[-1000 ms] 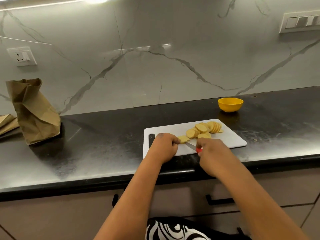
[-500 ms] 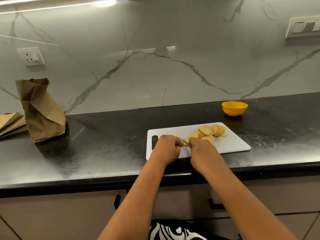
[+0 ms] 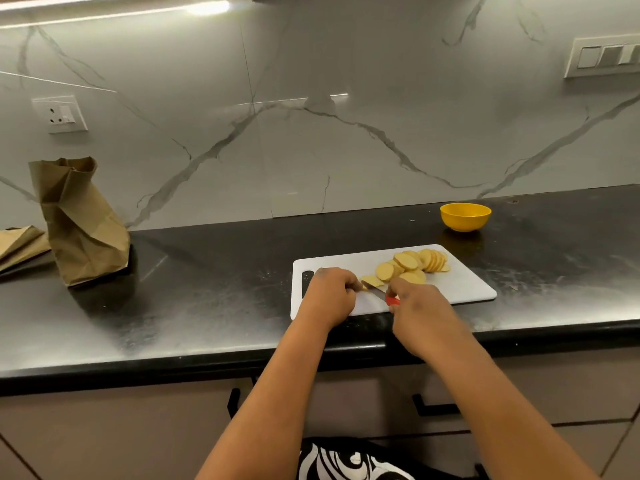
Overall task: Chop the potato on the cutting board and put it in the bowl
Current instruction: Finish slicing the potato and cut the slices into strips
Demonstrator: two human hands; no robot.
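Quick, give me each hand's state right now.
Left hand: gripping the last yellow potato piece.
Right hand: gripping the red-handled knife.

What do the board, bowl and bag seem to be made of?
Board: probably plastic; flat, matte white, rounded corners, a dark handle slot.
Bowl: likely plastic or melamine; uniform yellow, smooth with a faint sheen.
Bag: brown kraft paper, matte, sharply creased and crumpled at its top.

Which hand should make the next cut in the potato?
Right. The right hand already holds the knife, its blade beside the potato end that the left hand steadies.
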